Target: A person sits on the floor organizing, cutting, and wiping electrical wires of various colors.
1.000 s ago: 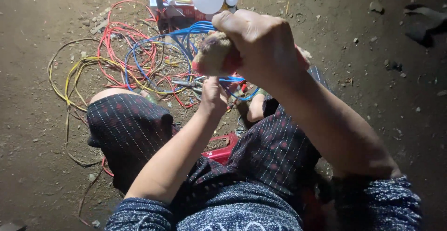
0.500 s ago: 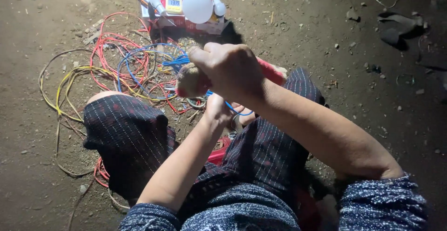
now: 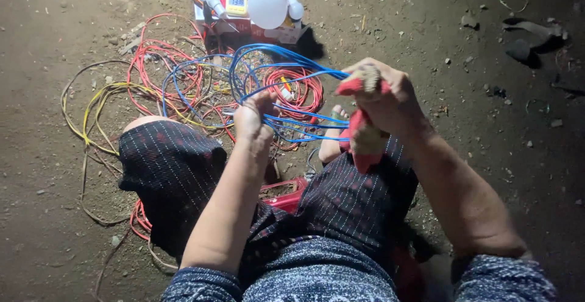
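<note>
My left hand (image 3: 253,119) grips several loops of blue wire (image 3: 277,64) low over the dirt ground, between my knees. My right hand (image 3: 384,98) is closed around a pliers-like tool with red, dirt-caked handles (image 3: 364,140); its head meets the blue wire where the strands reach that hand. The wire runs taut from one hand to the other and arcs up behind them. Both knees in dark patterned cloth sit below the hands.
A tangle of red wire (image 3: 161,58) and yellow wire (image 3: 97,95) lies on the dirt to the left. Behind it stands a box (image 3: 244,22) with a glowing white bulb (image 3: 267,5) and a small yellow meter (image 3: 237,2). A red object (image 3: 286,195) lies between my legs.
My right hand has dropped from above the left hand and swung right with the tool. The blue wire loops, earlier hidden behind it, now show spread between both hands.
</note>
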